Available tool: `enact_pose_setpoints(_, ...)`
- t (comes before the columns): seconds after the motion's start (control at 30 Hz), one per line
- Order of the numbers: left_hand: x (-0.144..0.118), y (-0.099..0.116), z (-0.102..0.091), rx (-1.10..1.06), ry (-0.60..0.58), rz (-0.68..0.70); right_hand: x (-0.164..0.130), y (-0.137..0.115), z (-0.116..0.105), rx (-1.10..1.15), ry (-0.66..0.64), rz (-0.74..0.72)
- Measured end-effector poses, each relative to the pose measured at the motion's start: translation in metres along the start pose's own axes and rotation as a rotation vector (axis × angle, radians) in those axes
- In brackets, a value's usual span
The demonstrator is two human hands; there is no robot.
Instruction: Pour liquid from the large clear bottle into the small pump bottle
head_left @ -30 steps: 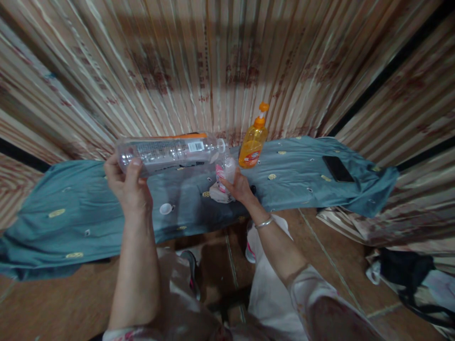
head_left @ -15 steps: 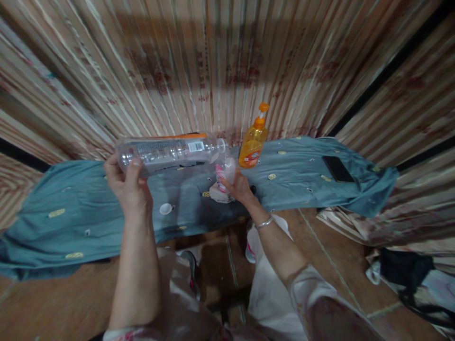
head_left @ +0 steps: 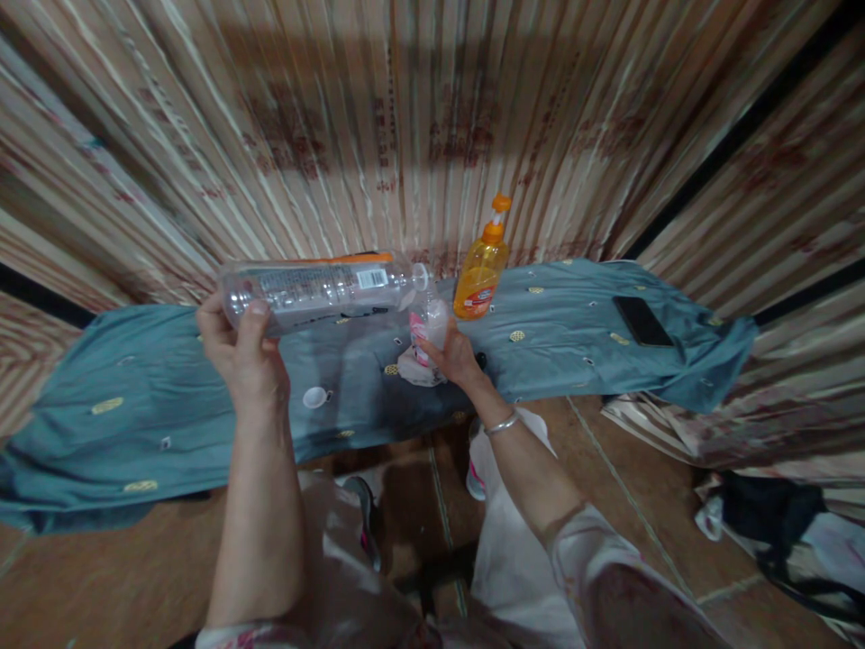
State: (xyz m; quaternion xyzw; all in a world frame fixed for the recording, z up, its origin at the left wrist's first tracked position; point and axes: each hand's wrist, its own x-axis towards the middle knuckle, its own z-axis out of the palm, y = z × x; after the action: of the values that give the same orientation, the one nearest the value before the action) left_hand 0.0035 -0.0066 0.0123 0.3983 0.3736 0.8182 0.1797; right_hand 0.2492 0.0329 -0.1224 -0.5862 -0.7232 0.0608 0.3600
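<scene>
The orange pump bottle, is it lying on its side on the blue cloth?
No, the orange pump bottle stands upright on the blue cloth, pump head on top, just beyond the right hand.

The big bottle (head_left: 317,290) is clear, glossy plastic with a paper-like label. Beside it, the pump bottle (head_left: 480,270) is glossy orange plastic. Under both lies a matt, wrinkled teal cloth (head_left: 574,333).

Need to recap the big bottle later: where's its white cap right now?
The white cap lies on the blue cloth, just right of the left hand that holds the clear bottle.
</scene>
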Motion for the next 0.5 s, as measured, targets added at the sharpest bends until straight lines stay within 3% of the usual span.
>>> enact_pose_setpoints(0.2, -0.0001, 0.0038, 0.0018, -0.083, 0.029, -0.029, 0.0002, -0.004, -0.0035, 0.079, 0.002, 0.022)
enact_pose_setpoints(0.5, 0.0004, 0.0042, 0.0024, -0.034, 0.021, -0.037, -0.0001, -0.0064, -0.0077, 0.085, -0.009, 0.059)
